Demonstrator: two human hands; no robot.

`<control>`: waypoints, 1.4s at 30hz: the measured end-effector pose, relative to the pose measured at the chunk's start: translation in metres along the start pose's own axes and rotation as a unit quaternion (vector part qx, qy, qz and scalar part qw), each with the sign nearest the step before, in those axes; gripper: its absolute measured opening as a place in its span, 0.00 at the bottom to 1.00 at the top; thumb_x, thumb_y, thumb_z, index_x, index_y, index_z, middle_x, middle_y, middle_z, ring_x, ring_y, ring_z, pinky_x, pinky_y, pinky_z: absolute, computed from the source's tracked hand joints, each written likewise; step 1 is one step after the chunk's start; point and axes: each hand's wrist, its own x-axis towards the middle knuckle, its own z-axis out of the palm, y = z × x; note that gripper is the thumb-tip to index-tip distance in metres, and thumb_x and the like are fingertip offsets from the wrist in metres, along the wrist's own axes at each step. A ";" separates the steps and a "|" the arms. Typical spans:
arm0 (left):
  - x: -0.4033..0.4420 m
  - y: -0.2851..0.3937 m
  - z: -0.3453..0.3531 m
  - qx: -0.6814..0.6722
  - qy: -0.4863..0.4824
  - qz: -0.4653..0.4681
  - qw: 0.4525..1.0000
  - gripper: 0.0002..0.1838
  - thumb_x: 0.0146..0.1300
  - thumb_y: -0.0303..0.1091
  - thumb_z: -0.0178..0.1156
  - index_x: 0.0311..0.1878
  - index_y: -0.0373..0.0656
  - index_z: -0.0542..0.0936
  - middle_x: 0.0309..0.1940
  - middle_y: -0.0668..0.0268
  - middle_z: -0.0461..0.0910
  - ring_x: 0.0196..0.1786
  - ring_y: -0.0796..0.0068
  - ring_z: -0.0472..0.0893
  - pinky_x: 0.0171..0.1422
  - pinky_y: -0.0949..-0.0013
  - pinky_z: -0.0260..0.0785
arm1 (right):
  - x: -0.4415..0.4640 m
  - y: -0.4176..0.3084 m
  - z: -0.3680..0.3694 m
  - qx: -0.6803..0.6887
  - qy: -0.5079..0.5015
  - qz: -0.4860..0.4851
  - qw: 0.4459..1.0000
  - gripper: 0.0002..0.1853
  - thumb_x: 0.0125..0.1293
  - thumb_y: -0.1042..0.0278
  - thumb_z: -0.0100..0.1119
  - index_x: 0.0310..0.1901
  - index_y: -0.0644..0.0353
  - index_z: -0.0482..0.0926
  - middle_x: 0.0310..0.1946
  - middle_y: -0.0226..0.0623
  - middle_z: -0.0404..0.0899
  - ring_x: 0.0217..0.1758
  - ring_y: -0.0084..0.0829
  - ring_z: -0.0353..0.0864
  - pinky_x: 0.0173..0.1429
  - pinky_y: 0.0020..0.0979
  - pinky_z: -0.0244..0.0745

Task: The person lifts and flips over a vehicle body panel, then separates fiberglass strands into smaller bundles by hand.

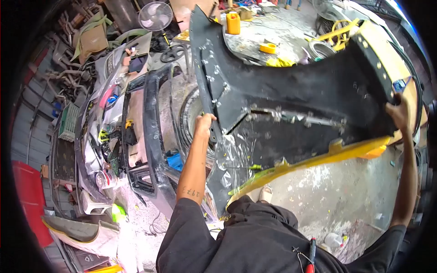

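A large black panel point(291, 91) with a yellow lower edge spans the middle of the head view, tilted in front of my body. My left hand point(205, 123) is closed round its left edge, near the bottom of the black part. At the far right, my right hand point(399, 111) grips the panel's right end. Small pale clips or fixings dot the panel's inner face, and a slot runs across its middle. Clear plastic film point(230, 157) hangs by the lower left of the panel, beside my left forearm.
Dark frame parts point(152, 132) stand left of my left arm. A fan point(155, 16), a yellow jug point(233, 22) and a yellow tape roll point(268, 48) are beyond the panel. A paint can point(105, 179) sits lower left, and a white bottle point(333, 240) lies lower right.
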 end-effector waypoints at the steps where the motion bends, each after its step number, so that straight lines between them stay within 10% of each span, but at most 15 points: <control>1: 0.006 0.001 -0.009 0.017 0.007 0.006 1.000 0.08 0.36 0.25 0.62 0.19 0.29 0.77 0.20 0.59 0.75 0.25 0.67 0.75 0.30 0.60 0.66 | -0.010 -0.007 0.019 -0.002 0.003 -0.003 1.000 0.16 0.46 0.71 0.63 0.38 0.67 0.75 0.25 0.30 0.75 0.26 0.21 0.74 0.31 0.25 0.71; 4: 0.019 -0.004 -0.034 0.053 -0.002 -0.035 0.998 0.09 0.36 0.27 0.62 0.18 0.29 0.76 0.20 0.59 0.75 0.25 0.67 0.74 0.31 0.61 0.66 | -0.030 -0.027 0.071 -0.096 0.110 -0.192 0.971 0.17 0.43 0.69 0.63 0.36 0.69 0.75 0.24 0.31 0.74 0.29 0.22 0.74 0.34 0.27 0.71; 6: 0.038 -0.023 -0.049 0.091 0.014 -0.035 0.995 0.10 0.36 0.27 0.63 0.19 0.28 0.76 0.20 0.60 0.75 0.23 0.67 0.73 0.31 0.61 0.65 | -0.043 -0.022 0.095 -0.019 -0.009 0.032 0.999 0.20 0.40 0.65 0.65 0.34 0.70 0.76 0.24 0.34 0.74 0.30 0.25 0.72 0.36 0.29 0.69; 16: 0.057 -0.098 -0.088 0.123 0.066 -0.008 0.990 0.07 0.37 0.28 0.64 0.19 0.36 0.77 0.18 0.68 0.74 0.24 0.72 0.71 0.32 0.65 0.64 | -0.097 0.010 0.194 -0.099 0.002 0.050 0.994 0.22 0.40 0.61 0.68 0.36 0.66 0.75 0.24 0.33 0.72 0.28 0.26 0.72 0.37 0.29 0.71; 18: 0.059 -0.096 -0.086 0.182 0.048 -0.067 0.980 0.18 0.40 0.29 0.64 0.34 0.25 0.77 0.32 0.49 0.80 0.38 0.61 0.80 0.43 0.62 0.70 | -0.099 0.025 0.201 -0.081 -0.015 0.037 0.996 0.22 0.41 0.61 0.68 0.36 0.66 0.75 0.24 0.33 0.72 0.28 0.25 0.72 0.37 0.29 0.70; 22: 0.039 -0.095 -0.081 0.244 0.026 -0.066 0.967 0.19 0.48 0.33 0.64 0.41 0.29 0.78 0.40 0.47 0.80 0.45 0.54 0.80 0.50 0.60 0.69 | -0.100 0.017 0.207 -0.091 -0.056 0.089 0.990 0.21 0.43 0.61 0.68 0.36 0.66 0.74 0.24 0.33 0.73 0.28 0.25 0.71 0.37 0.29 0.70; 24: 0.005 -0.090 -0.064 0.454 0.153 0.312 0.820 0.20 0.50 0.34 0.65 0.47 0.36 0.78 0.47 0.50 0.78 0.53 0.52 0.76 0.57 0.57 0.67 | -0.100 0.033 0.212 -0.089 -0.039 0.034 0.995 0.21 0.43 0.60 0.68 0.35 0.66 0.74 0.23 0.35 0.73 0.27 0.24 0.70 0.35 0.30 0.69; 28: -0.091 -0.104 -0.052 0.469 -0.385 0.349 0.714 0.19 0.49 0.34 0.67 0.45 0.43 0.76 0.41 0.57 0.74 0.51 0.54 0.73 0.52 0.54 0.66 | -0.095 0.031 0.215 -0.132 -0.071 0.059 0.987 0.24 0.43 0.57 0.68 0.38 0.66 0.75 0.24 0.41 0.75 0.28 0.28 0.75 0.36 0.33 0.72; 31: -0.113 -0.148 -0.052 0.534 -0.396 0.395 0.634 0.19 0.50 0.34 0.67 0.46 0.46 0.76 0.39 0.59 0.74 0.47 0.55 0.75 0.50 0.55 0.66 | -0.095 0.028 0.212 -0.084 -0.074 0.038 0.993 0.28 0.42 0.55 0.69 0.40 0.70 0.76 0.28 0.45 0.78 0.31 0.33 0.79 0.39 0.33 0.73; 37: -0.113 -0.170 -0.049 0.576 -0.364 0.272 0.680 0.09 0.55 0.23 0.54 0.41 0.38 0.74 0.40 0.52 0.76 0.50 0.49 0.75 0.53 0.50 0.66 | -0.093 0.018 0.206 -0.074 -0.108 0.070 0.989 0.30 0.40 0.53 0.69 0.40 0.72 0.78 0.29 0.53 0.81 0.33 0.38 0.84 0.41 0.36 0.75; 40: -0.094 -0.137 -0.062 0.506 -0.136 0.256 0.812 0.12 0.55 0.18 0.44 0.42 0.34 0.71 0.43 0.41 0.77 0.52 0.42 0.74 0.54 0.49 0.66 | -0.091 0.011 0.204 -0.066 -0.124 0.094 0.986 0.30 0.39 0.53 0.69 0.39 0.71 0.78 0.29 0.54 0.81 0.34 0.41 0.84 0.41 0.36 0.75; 42: -0.057 -0.103 -0.090 0.338 0.104 0.229 0.907 0.19 0.61 0.40 0.58 0.44 0.34 0.68 0.37 0.48 0.75 0.42 0.48 0.77 0.47 0.51 0.66 | -0.092 0.025 0.213 -0.075 -0.089 0.071 0.991 0.30 0.39 0.53 0.69 0.40 0.71 0.78 0.30 0.54 0.81 0.34 0.41 0.84 0.42 0.36 0.76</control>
